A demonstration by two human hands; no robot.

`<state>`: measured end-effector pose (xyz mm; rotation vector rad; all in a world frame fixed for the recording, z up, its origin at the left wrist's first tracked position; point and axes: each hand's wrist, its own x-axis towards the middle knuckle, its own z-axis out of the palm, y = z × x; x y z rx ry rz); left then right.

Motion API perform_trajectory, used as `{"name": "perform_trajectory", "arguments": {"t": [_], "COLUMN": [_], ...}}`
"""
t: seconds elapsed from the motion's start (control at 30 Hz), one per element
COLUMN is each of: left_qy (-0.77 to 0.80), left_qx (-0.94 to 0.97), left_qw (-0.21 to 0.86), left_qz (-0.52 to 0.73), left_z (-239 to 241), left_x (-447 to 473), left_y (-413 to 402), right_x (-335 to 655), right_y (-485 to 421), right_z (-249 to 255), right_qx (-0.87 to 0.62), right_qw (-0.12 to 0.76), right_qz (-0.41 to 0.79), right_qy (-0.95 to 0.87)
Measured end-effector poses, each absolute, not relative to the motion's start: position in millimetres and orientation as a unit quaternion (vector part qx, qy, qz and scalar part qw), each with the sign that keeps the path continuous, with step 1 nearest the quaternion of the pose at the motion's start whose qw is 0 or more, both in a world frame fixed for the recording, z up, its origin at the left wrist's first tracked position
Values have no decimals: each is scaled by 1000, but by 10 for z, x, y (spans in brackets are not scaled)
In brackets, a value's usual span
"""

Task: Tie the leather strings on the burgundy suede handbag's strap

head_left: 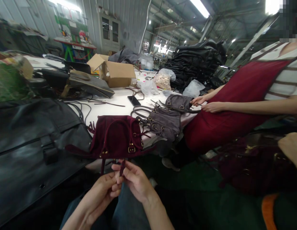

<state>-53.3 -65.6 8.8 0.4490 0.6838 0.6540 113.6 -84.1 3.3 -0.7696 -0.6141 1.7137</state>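
A dark red suede handbag with gold buckles lies at the near edge of the white table. A thin strap of the same red hangs down from it. My left hand and my right hand meet just below the bag, both with fingers pinched on that strap. Beyond it lie two grey handbags, and a person in a red apron on the right has both hands on the farther one.
A large black leather bag fills the left foreground. Farther back stand an open cardboard box, a phone, plastic bags and a pile of black leather. More dark red bags sit at the lower right.
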Motion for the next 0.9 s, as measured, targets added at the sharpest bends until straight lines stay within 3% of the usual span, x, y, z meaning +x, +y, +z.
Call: {"name": "perform_trajectory", "arguments": {"t": [0.6,0.77,0.9], "left_qy": [344,311,324], "left_qx": [261,99,108], "left_qw": [850,888,887], "left_qz": [301,325,311], "left_z": [85,-52,-148], "left_x": [-603,-524,-520], "left_y": [-694,-772,-813], "right_x": [812,836,866], "right_y": [-748,-825,-870], "right_z": [-261,-235,-151], "right_qx": [-449,-359,-363], "right_qw": [626,620,604], "right_qz": [607,674,684], "right_qy": [-195,-182,-189]}}
